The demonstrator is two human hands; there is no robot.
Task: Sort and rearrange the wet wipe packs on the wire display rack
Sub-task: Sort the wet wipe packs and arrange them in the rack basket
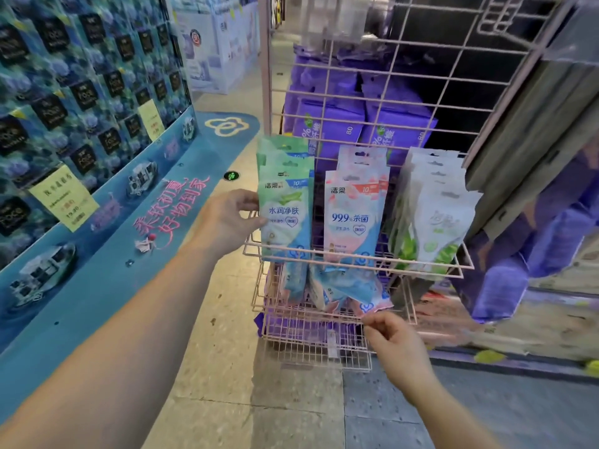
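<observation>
Steadying the front green-and-blue wet wipe pack (287, 215) in the pink wire display rack's (356, 264) upper basket, my left hand (227, 218) grips its left edge. Below, my right hand (389, 335) pinches a loose pink-and-blue pack (363, 291); I should lift it clear of the wires, then file it with the pink packs (355, 215).

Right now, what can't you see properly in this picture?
- Head view: how many green packs hang in the row; the front one hides the rest.
- Loose packs in the lower basket: overlapped and behind wires, count unclear.
- Right hand: curled fingertips hide whether it pinches a pack or wire.
- Yellow tags: print too blurred.
</observation>
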